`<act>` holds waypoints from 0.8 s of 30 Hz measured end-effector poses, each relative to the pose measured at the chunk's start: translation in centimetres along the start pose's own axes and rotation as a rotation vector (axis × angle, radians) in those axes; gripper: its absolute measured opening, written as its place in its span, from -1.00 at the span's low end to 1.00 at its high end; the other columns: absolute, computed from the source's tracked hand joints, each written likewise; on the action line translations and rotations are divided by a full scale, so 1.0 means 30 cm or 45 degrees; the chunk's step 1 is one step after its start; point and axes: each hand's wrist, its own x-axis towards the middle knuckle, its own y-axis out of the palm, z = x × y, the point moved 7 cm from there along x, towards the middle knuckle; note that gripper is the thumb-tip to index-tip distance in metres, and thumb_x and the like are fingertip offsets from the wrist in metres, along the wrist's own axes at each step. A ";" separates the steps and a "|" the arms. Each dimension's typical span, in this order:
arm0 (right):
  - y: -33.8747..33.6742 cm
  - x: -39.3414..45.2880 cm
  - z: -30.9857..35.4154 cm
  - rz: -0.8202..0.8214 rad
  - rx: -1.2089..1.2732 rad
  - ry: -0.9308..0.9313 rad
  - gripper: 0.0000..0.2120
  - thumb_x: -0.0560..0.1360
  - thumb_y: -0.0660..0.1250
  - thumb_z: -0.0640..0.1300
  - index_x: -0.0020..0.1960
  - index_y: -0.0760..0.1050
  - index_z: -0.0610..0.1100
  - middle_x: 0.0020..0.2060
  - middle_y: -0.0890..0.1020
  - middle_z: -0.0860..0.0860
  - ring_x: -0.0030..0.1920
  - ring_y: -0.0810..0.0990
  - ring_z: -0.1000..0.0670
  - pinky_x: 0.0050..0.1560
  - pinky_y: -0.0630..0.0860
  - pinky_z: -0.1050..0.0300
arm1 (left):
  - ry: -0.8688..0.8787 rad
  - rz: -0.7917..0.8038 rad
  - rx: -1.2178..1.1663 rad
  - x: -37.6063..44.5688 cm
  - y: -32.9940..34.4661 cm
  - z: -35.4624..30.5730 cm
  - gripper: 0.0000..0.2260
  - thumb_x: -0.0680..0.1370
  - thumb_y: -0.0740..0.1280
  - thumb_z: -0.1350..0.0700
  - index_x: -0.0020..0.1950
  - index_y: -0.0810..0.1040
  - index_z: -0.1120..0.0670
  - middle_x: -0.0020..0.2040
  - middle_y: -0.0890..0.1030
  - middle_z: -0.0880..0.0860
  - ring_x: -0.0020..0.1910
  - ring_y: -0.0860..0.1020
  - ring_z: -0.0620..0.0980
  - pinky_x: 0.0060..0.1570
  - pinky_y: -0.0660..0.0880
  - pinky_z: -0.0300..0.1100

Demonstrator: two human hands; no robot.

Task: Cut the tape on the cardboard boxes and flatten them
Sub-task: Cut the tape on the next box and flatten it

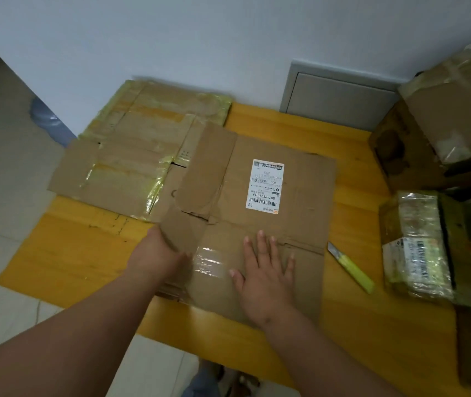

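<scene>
Where the yellow table [357, 325] meets the wall, a flattened cardboard box [257, 224], creased brown board with a white label [265, 184] and a clear tape patch [210, 262], lies central; left of it, more flattened boxes [131, 161], yellow-taped; right of it, a yellow box cutter [351, 267] and taped unopened boxes [417, 245], contents unseen; right hand [266, 276] pressing flat on it, fingers spread; left hand [157, 253] gripping its left edge.

I saw a yellow wooden table [257, 342] standing against a pale blue-white wall [200, 38]. A grey panel [340, 98] sat low in that wall, just behind the table's far edge. Pale floor tiles [5, 196] lay to the left, where a bluish patch [48, 118] marked the wall's base.
</scene>
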 end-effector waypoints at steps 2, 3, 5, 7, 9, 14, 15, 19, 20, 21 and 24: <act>-0.012 -0.025 0.008 0.006 0.046 -0.029 -0.28 0.57 -0.11 0.35 0.56 -0.37 0.11 0.51 -0.45 0.05 0.47 -0.52 -0.02 0.48 -0.36 -0.26 | 0.016 -0.037 0.008 -0.033 -0.021 -0.018 -0.50 0.41 0.49 -0.01 0.25 0.40 0.10 0.09 0.58 0.10 0.06 0.56 0.17 -0.04 0.47 -0.06; -0.016 -0.040 0.014 0.021 0.062 -0.050 -0.22 0.53 -0.09 0.39 0.56 -0.36 0.11 0.50 -0.46 0.04 0.46 -0.53 -0.03 0.48 -0.35 -0.27 | 0.027 -0.070 0.019 -0.051 -0.035 -0.026 -0.57 0.44 0.47 -0.02 0.19 0.39 0.09 0.10 0.58 0.10 0.07 0.56 0.18 -0.03 0.48 -0.05; -0.022 -0.073 0.031 0.068 0.064 -0.091 -0.05 0.40 -0.04 0.53 0.54 -0.41 0.11 0.47 -0.51 0.03 0.46 -0.55 -0.05 0.47 -0.35 -0.28 | 0.051 -0.120 0.056 -0.089 -0.062 -0.045 -0.67 0.50 0.42 -0.02 0.10 0.34 0.05 0.11 0.56 0.11 0.09 0.55 0.20 -0.03 0.47 -0.04; -0.024 -0.103 0.050 0.120 0.030 -0.119 0.13 0.24 0.02 0.62 0.52 -0.48 0.10 0.44 -0.56 0.00 0.45 -0.57 -0.08 0.45 -0.36 -0.32 | 0.088 -0.151 0.081 -0.125 -0.085 -0.071 -0.73 0.54 0.37 0.02 0.09 0.31 0.04 0.12 0.55 0.11 0.08 0.55 0.21 -0.06 0.43 -0.04; -0.032 -0.122 0.063 0.152 -0.033 -0.136 0.24 0.17 0.12 0.63 0.48 -0.54 0.10 0.41 -0.59 -0.04 0.44 -0.58 -0.12 0.45 -0.33 -0.36 | 0.163 -0.173 0.055 -0.158 -0.114 -0.107 -0.72 0.56 0.32 0.10 0.22 0.33 0.07 0.16 0.54 0.12 0.08 0.54 0.20 -0.05 0.43 -0.03; -0.083 -0.145 0.076 0.129 -0.184 -0.169 0.22 0.39 0.35 0.27 0.31 -0.73 0.04 0.40 -0.60 -0.11 0.45 -0.55 -0.18 0.45 -0.24 -0.42 | 0.361 -0.199 0.135 -0.230 -0.173 -0.186 -0.42 0.57 0.22 0.17 0.55 0.08 0.02 0.35 0.39 0.12 0.21 0.47 0.17 0.07 0.47 0.07; -0.092 -0.150 0.083 0.121 -0.178 -0.180 0.19 0.41 0.34 0.21 0.30 -0.73 0.05 0.42 -0.59 -0.12 0.46 -0.53 -0.21 0.45 -0.22 -0.42 | 0.396 -0.218 0.198 -0.241 -0.181 -0.195 -0.41 0.57 0.21 0.17 0.56 0.04 0.00 0.35 0.36 0.11 0.19 0.47 0.15 0.04 0.47 0.05; -0.147 -0.167 0.110 0.040 -0.140 -0.253 0.13 0.42 0.30 0.20 0.32 -0.72 0.17 0.43 -0.56 -0.12 0.48 -0.49 -0.24 0.48 -0.20 -0.36 | 0.457 -0.342 0.363 -0.267 -0.238 -0.227 -0.55 0.58 0.18 0.13 0.44 0.15 -0.06 0.28 0.34 0.06 -0.02 0.41 0.09 -0.14 0.34 -0.08; -0.169 -0.166 0.116 -0.003 -0.145 -0.273 0.12 0.41 0.30 0.22 0.36 -0.68 0.20 0.45 -0.54 -0.11 0.49 -0.48 -0.23 0.49 -0.20 -0.34 | 0.460 -0.361 0.370 -0.267 -0.258 -0.234 -0.59 0.59 0.18 0.12 0.42 0.19 -0.05 0.28 0.34 0.06 -0.01 0.43 0.10 -0.15 0.33 -0.08; -0.192 -0.162 0.124 -0.049 -0.150 -0.291 0.09 0.40 0.29 0.24 0.41 -0.61 0.21 0.47 -0.51 -0.09 0.50 -0.46 -0.22 0.49 -0.19 -0.33 | 0.468 -0.382 0.372 -0.264 -0.279 -0.242 -0.61 0.61 0.18 0.10 0.42 0.22 -0.04 0.29 0.34 0.05 0.03 0.45 0.11 -0.15 0.33 -0.08; -0.266 -0.134 0.166 -0.149 -0.154 -0.337 0.00 0.39 0.28 0.24 0.50 -0.41 0.21 0.46 -0.51 -0.02 0.52 -0.42 -0.18 0.50 -0.20 -0.31 | 0.514 -0.480 0.336 -0.240 -0.364 -0.254 -0.61 0.63 0.19 0.07 0.46 0.26 -0.04 0.32 0.37 0.06 0.15 0.45 0.12 -0.08 0.37 -0.07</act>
